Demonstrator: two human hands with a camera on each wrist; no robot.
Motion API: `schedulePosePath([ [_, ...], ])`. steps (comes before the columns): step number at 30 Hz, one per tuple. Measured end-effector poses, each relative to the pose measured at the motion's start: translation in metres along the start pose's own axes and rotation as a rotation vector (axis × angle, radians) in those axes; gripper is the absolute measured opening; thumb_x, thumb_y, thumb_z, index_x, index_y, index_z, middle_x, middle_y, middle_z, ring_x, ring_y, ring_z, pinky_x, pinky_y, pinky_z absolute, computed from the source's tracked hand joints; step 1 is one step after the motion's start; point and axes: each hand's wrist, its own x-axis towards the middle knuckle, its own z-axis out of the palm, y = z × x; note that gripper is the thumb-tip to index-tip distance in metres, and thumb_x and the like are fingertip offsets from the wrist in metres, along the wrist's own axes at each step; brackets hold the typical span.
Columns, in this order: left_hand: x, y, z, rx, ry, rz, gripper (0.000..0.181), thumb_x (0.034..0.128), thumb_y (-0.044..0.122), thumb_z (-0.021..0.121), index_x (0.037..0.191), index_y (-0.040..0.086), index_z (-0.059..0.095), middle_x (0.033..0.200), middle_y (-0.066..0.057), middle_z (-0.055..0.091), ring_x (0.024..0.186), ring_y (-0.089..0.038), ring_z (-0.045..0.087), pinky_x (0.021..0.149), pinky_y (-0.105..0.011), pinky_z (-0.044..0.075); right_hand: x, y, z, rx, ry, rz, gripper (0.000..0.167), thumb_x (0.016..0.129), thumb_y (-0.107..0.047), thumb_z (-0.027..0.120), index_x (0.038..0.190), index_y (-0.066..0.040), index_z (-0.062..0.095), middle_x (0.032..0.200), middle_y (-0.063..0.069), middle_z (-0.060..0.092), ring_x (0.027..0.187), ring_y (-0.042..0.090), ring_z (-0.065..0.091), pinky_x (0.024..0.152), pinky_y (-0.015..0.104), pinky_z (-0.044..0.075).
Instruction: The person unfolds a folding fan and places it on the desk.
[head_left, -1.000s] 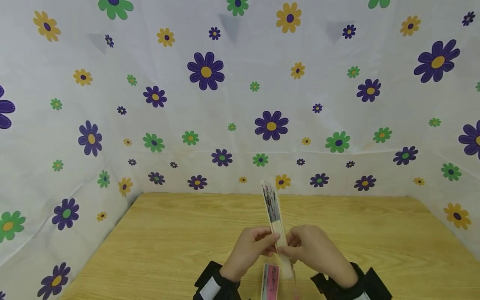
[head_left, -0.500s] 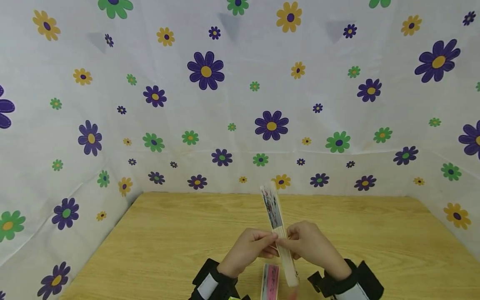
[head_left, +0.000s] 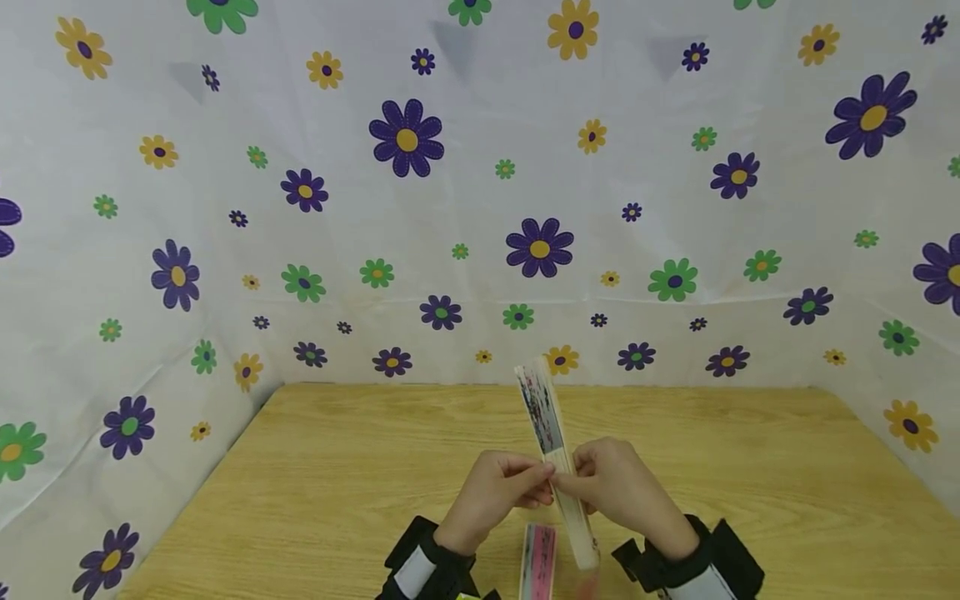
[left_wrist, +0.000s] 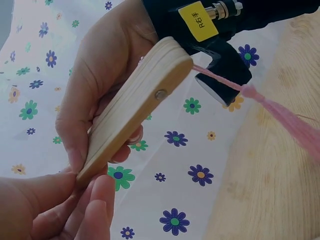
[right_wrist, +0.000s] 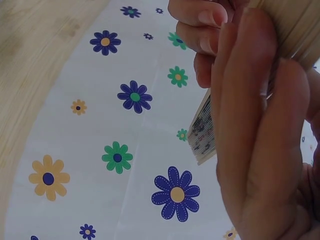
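Right now I'm watching a person hold up a folding fan (head_left: 550, 421) with both hands, its pale ribs gathered into a narrow stack. It slants, the patterned end farther from the person and leaning a little to the left, the plain wooden end nearer. To the left of the fan, the left hand (head_left: 504, 487) pinches it near the middle, thumb on top and fingers curled beneath. To its right, the right hand (head_left: 611, 483) has it pinched at about the same spot, thumb almost meeting the other thumb.

A small metal rivet (left_wrist: 160, 94) sits at the fan's plain end, and from there a cord runs out to a pink tassel (left_wrist: 287, 120). Below the fan's plain end and slightly to its left, a slim pink-and-grey item (head_left: 538, 562) lies on the wooden bench (head_left: 360, 450); its near end runs out of sight, and I can't tell what it is. Black straps circle the wrists on either side of the fan, the right one bearing a yellow label (left_wrist: 199, 21). Beyond the fan hangs a white sheet (head_left: 480, 208) printed with purple, green and yellow flowers.
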Motion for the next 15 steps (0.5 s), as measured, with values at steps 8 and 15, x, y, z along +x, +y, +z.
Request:
schedulePosePath([
  [8, 0.0004, -0.0002, -0.0016, -0.005, 0.011, -0.006, 0.030, 0.1051, 0.011, 0.062, 0.109, -0.016, 0.073, 0.080, 0.000, 0.076, 0.067, 0.001, 0.067, 0.066, -0.015, 0.057, -0.0006, -0.0012, 0.0000, -0.028, 0.027, 0.037, 0.022, 0.093, -0.010, 0.076, 0.075, 0.000, 0.070, 0.067, 0.004, 0.071, 0.056, 0.011, 0.063, 0.052, 0.027, 0.054],
  [15, 0.0006, 0.0001, -0.0018, 0.004, 0.009, -0.023, 0.029, 0.1052, 0.012, 0.062, 0.110, -0.015, 0.073, 0.080, -0.001, 0.076, 0.068, 0.001, 0.068, 0.066, -0.016, 0.057, -0.0008, -0.0008, -0.0004, -0.030, 0.026, 0.033, 0.022, 0.093, -0.010, 0.077, 0.074, 0.000, 0.069, 0.066, 0.004, 0.070, 0.055, 0.011, 0.062, 0.051, 0.026, 0.053],
])
